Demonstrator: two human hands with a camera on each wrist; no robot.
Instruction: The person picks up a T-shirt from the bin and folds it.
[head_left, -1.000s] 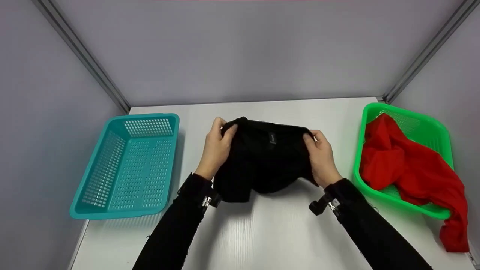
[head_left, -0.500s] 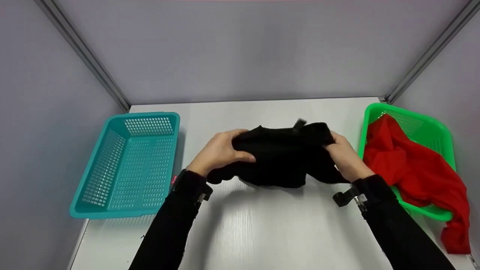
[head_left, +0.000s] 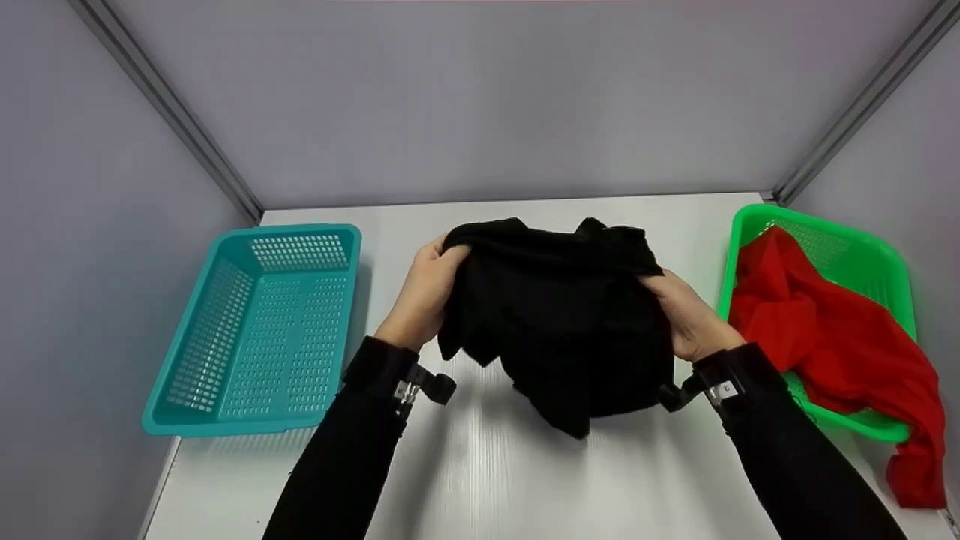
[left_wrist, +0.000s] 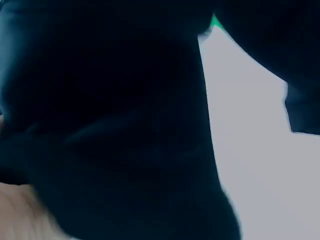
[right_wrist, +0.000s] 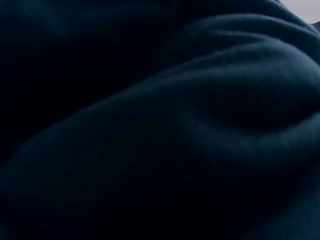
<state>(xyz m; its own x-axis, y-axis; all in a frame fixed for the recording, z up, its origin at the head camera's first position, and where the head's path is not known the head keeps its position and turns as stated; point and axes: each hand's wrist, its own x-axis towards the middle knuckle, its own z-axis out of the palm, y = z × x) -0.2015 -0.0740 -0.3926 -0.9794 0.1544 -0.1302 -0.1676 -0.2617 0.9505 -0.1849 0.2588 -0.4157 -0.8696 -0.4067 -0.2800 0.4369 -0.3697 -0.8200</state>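
Black sleeves (head_left: 337,465), cut off by the head view's lower edge, lead to the left hand (head_left: 422,292) and right hand (head_left: 694,319), which grip opposite sides of a bunched black garment (head_left: 555,322) over the middle of the white table (head_left: 480,495), most fingers hidden by cloth. Dark fabric nearly fills both wrist views, where the right hand is not visible and the garment's type cannot be determined. A teal perforated basket (head_left: 285,345) stands at left and a green basket (head_left: 862,259) at right, its floor largely hidden by a red garment (head_left: 832,337) draped over the near rim.
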